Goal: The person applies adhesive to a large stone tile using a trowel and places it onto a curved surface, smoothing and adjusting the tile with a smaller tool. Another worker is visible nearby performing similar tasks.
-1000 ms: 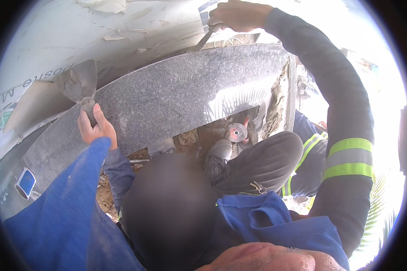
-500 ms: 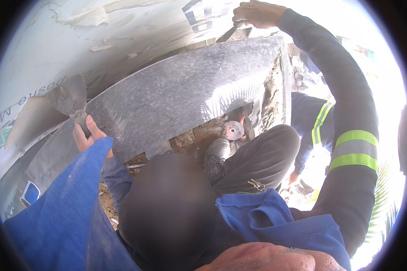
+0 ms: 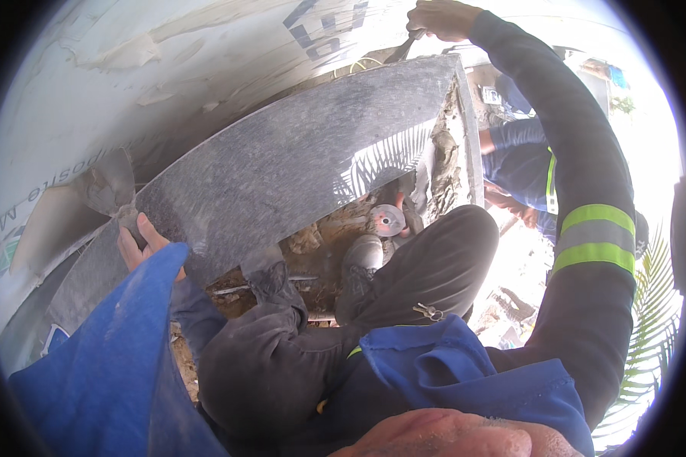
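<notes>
A long grey stone slab (image 3: 282,145) stretches across in front of me, its rough-edged end at the right. My left hand (image 3: 141,244) is closed round the grey handle of a wide putty knife (image 3: 107,183), whose fan-shaped metal blade spreads above the slab's left part. At the far right corner, my right hand (image 3: 443,19) grips a narrow dark-bladed scraper (image 3: 404,46). Its blade points down to the slab's far edge, beside the pale wrapped wall panel; whether the tip touches is unclear.
Beneath the slab's near edge lies an angle grinder with a round disc (image 3: 389,221), close to my shoe (image 3: 364,253). Rubble and wet mortar (image 3: 446,164) lie around. At right a co-worker in dark blue (image 3: 522,160) bends low. Palm fronds (image 3: 652,320) show at lower right.
My right hand and its scraper have moved right along the slab's far edge, toward the corner. The left hand keeps its hold. The co-worker has shifted, and an arm now shows.
</notes>
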{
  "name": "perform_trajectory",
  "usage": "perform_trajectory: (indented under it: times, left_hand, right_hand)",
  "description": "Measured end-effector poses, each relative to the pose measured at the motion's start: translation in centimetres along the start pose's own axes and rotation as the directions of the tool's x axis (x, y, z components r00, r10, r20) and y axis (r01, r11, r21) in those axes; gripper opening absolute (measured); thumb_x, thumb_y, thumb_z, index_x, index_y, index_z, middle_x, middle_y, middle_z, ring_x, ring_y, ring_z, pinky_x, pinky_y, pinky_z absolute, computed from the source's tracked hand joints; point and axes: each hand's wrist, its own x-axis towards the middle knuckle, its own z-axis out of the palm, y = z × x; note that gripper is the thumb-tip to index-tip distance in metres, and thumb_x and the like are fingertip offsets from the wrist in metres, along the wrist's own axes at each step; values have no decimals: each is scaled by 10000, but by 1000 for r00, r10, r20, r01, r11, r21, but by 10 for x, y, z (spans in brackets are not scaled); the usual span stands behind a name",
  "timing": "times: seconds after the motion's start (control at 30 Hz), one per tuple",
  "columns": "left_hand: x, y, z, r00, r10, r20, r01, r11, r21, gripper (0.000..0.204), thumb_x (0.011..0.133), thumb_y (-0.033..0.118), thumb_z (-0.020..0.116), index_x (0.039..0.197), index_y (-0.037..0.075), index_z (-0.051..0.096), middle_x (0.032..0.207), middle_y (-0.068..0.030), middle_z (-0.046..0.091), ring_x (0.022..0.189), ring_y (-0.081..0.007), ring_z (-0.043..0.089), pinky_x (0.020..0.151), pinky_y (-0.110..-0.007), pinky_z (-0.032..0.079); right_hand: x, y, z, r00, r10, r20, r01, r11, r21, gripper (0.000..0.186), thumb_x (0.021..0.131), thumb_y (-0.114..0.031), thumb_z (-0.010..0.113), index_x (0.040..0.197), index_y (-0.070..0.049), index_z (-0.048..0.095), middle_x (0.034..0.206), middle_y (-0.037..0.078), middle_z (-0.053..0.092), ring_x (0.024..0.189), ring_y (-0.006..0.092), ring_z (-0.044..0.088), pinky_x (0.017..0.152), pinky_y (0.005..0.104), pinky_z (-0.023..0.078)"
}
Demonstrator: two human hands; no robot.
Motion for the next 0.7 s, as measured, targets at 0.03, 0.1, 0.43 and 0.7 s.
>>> perform_trajectory:
  times: [0.03,0.1,0.43,0.7]
  left_hand:
    - [1,7,-2,997,-83,11,83,995,-58,331,979,165,705,1186,-92,670,1084,-260,676,979,-367,675,827,-441,563]
    - [1,9,-5,997,-76,23,77,995,-68,319,978,140,699,1194,-93,663,1096,-268,670,982,-372,675,826,-439,564]
    - [-4,-10,10,997,-81,-3,81,995,-62,411,1007,228,658,1317,-36,608,1165,-236,669,1036,-328,661,886,-407,532]
    - [-23,-62,26,976,215,-45,-213,976,36,468,1021,276,643,1374,-24,578,1170,-203,678,1047,-293,654,907,-379,513]
  right_hand:
    - [0,2,1,1000,6,-2,-6,1000,-2,206,916,-136,609,1078,-215,708,1127,25,678,1211,292,603,1026,654,433]
    - [-4,7,7,1000,23,-3,-23,1000,-5,196,919,-144,610,1073,-212,709,1124,29,679,1209,293,605,1027,652,434]
    - [-31,36,43,989,144,-26,-144,990,1,156,932,-186,614,1048,-201,717,1109,47,688,1198,295,616,1031,641,439]
    - [-45,61,75,961,268,-64,-268,963,-5,139,943,-220,618,1028,-191,724,1098,61,695,1189,297,625,1035,632,443]
